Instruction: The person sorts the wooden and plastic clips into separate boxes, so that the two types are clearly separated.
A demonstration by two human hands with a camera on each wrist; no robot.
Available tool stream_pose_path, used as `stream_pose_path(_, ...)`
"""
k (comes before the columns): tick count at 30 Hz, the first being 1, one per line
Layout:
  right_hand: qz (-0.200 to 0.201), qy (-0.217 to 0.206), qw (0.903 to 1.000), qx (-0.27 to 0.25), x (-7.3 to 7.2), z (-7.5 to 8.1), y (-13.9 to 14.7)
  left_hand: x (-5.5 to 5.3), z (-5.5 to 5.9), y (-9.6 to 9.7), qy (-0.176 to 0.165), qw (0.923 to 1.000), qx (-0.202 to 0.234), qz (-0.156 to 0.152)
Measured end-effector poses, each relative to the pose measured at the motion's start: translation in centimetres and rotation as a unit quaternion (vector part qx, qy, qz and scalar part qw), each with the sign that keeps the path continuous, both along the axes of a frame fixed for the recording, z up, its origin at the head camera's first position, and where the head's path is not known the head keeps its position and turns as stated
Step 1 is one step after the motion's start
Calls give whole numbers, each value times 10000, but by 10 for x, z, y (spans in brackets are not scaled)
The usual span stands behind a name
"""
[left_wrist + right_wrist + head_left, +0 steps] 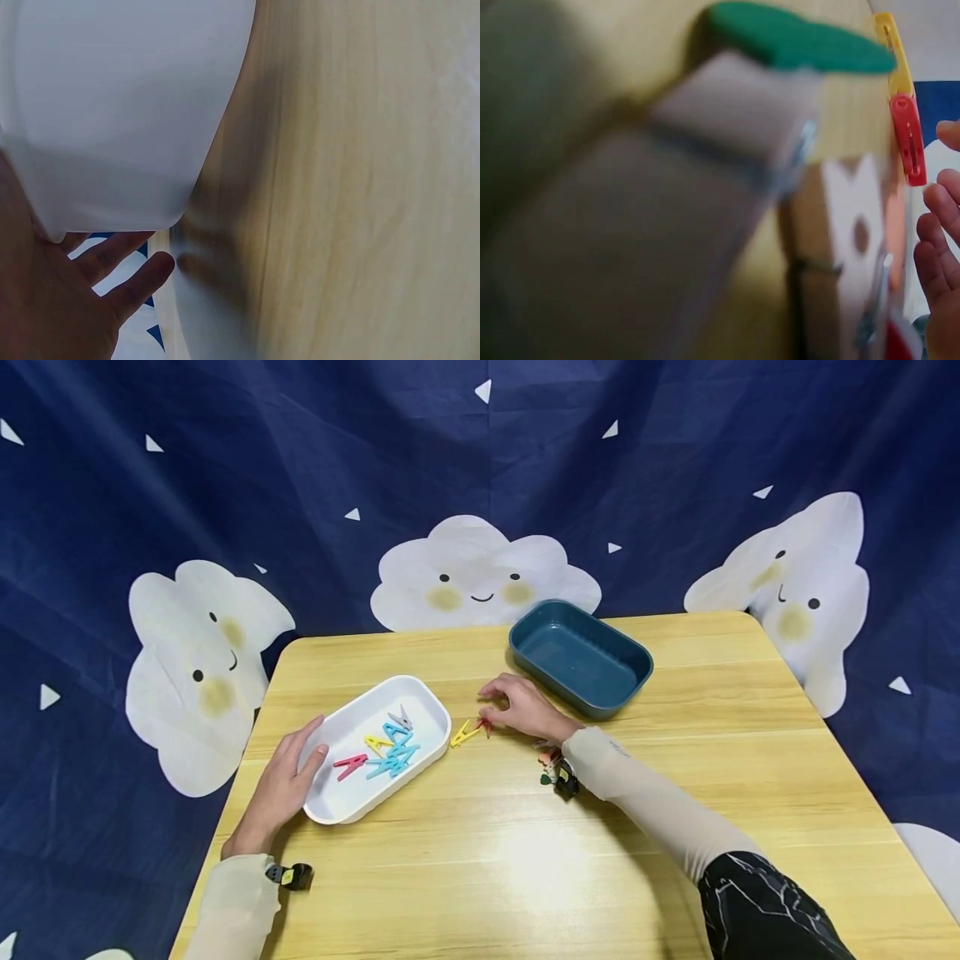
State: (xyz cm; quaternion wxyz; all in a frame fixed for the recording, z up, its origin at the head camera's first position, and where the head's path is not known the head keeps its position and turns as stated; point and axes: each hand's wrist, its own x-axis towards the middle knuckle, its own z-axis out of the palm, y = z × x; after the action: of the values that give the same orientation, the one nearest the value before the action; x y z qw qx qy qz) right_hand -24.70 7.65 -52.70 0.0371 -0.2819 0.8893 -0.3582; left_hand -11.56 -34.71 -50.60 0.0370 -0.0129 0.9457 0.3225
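My left hand (pixel 279 781) holds the near left end of a white plastic basin (pixel 352 817), thumb over the rim and fingers along the outside. In the left wrist view, several fingers (pixel 139 285) reach past the basin's outer wall. Several plastic clothespins lie inside, including a pink one (pixel 350 766), a yellow one (pixel 378 744) and a grey one (pixel 401 717). My right hand (pixel 525 706) hovers with loosely bent fingers by a red clothespin (pixel 907 139) on the table. A yellow clothespin (pixel 464 733) lies at its end, beside the basin.
A dark teal basin (pixel 630 653) stands at the back, beyond my right hand. By the right wrist are wooden clothespins (pixel 847 247) and a green piece (pixel 802 41), partly blurred. A dark blue cloud-print curtain (pixel 637 460) hangs behind the wooden table (pixel 750 735).
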Motion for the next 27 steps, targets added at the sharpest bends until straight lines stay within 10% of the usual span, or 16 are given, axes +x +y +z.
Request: stream_pose_path(27,619,183,9973,355,1,-1,17,1,0,0,80,10000,33,-18)
